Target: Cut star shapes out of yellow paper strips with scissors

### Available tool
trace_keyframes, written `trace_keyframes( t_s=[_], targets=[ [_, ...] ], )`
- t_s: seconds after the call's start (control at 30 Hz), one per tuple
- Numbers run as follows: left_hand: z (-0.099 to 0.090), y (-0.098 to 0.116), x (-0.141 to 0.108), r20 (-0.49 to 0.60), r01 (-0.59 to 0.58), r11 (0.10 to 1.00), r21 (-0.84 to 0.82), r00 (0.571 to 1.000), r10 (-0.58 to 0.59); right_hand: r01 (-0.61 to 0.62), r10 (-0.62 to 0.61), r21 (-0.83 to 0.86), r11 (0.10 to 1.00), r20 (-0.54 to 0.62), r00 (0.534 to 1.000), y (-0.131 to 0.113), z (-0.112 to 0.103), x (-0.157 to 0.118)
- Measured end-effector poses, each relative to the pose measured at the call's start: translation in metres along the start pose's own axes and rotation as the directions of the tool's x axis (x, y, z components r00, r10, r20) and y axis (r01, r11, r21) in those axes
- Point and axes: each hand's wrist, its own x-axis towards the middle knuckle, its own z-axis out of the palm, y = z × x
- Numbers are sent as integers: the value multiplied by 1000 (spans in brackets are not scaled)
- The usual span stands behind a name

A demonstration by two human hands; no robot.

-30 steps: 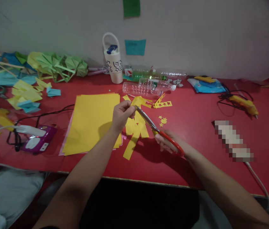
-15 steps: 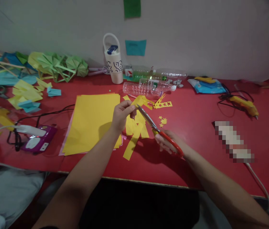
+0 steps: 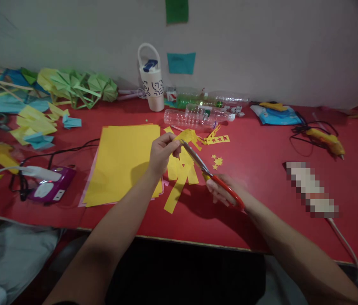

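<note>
Left hand (image 3: 162, 153): thumb and fingers pinched on yellow strip (image 3: 189, 135); strip's free part projects right, past fingertips. Right hand (image 3: 221, 191): fingers closed around red handle of scissors (image 3: 207, 170); blade tips just beside left fingertips, contact with strip unclear. Paper stars (image 3: 218, 161) near, on table (image 3: 256, 165).

No readable text or labels
</note>
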Motion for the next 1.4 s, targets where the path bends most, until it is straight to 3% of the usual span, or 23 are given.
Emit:
trace_keyframes(
  t_s=[0.57, 1.4],
  targets=[
    [-1, 1, 0, -2, -3, 1000, -17, 1000, 2, -17, 18, -28, 999, 6, 1000, -4, 0, -1],
    [1, -5, -1, -5, -13, 1000, 8, 1000, 13, 19, -19, -4, 1000, 6, 1000, 9, -3, 5]
  ],
)
